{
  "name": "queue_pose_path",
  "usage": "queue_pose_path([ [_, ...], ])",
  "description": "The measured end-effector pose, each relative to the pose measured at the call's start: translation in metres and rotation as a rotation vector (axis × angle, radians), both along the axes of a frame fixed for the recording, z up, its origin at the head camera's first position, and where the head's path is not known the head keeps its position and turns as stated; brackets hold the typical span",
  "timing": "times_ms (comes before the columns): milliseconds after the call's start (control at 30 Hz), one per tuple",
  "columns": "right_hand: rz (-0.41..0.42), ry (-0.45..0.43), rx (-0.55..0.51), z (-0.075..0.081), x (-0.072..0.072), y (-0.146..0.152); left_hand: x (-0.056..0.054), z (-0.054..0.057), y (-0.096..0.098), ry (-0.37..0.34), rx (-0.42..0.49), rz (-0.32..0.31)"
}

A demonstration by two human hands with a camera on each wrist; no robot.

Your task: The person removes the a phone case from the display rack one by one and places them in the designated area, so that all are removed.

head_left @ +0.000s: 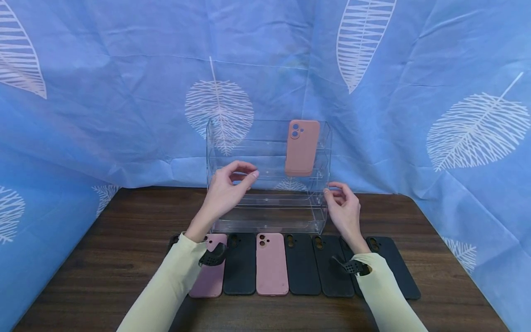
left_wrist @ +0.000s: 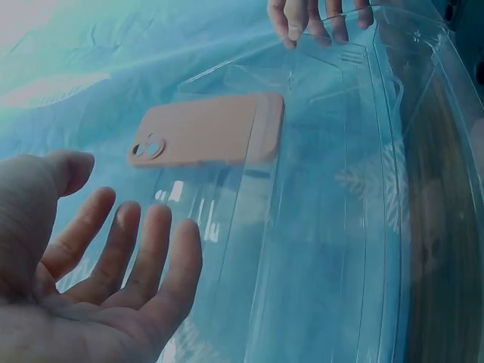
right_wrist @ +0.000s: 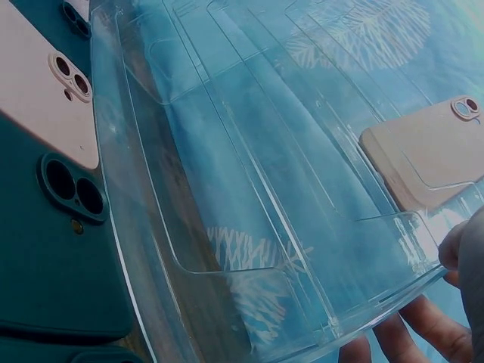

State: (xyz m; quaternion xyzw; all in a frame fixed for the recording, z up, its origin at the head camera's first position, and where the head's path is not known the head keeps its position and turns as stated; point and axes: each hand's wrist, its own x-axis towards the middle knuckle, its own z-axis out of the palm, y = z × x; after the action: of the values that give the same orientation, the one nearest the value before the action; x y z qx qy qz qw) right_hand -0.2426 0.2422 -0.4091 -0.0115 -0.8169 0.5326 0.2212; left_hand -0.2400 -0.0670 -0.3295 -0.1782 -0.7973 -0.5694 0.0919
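Observation:
A clear tiered acrylic rack (head_left: 267, 226) stands on the table against the cloth. One pink phone case (head_left: 302, 154) leans upright in an upper tier on its right side, camera cutouts at the top. My left hand (head_left: 230, 188) hovers in front of the rack's left half; in the left wrist view its fingers (left_wrist: 155, 249) are loosely bent with nothing in them. At the rack's right side wall, my right hand (head_left: 345, 210) pinches the edge, thumb on one face and fingers beyond it, as the right wrist view shows.
Along the rack's front lies a row of phone cases, including a pink case (head_left: 271, 265), a dark case (head_left: 239, 265) and another dark case (head_left: 394, 267) at the right end. My forearms cover parts of the row. Blue leaf-patterned cloth (head_left: 265, 69) hangs behind the wooden table (head_left: 124, 258).

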Motion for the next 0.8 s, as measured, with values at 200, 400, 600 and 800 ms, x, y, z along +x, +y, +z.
queue_pose_path([
  [200,-0.001,-0.011,-0.005,0.001,0.0,0.001,-0.017,0.0,0.023,0.04,0.032,0.004],
  [400,-0.001,-0.022,-0.006,0.002,0.0,0.0,-0.034,-0.003,0.043,0.043,0.089,0.055],
  [600,-0.009,-0.045,-0.023,0.012,0.005,-0.005,-0.047,-0.002,0.06,0.051,0.109,0.073],
  [800,0.009,-0.037,-0.016,0.029,0.019,-0.014,-0.058,-0.002,0.074,0.026,0.13,0.099],
])
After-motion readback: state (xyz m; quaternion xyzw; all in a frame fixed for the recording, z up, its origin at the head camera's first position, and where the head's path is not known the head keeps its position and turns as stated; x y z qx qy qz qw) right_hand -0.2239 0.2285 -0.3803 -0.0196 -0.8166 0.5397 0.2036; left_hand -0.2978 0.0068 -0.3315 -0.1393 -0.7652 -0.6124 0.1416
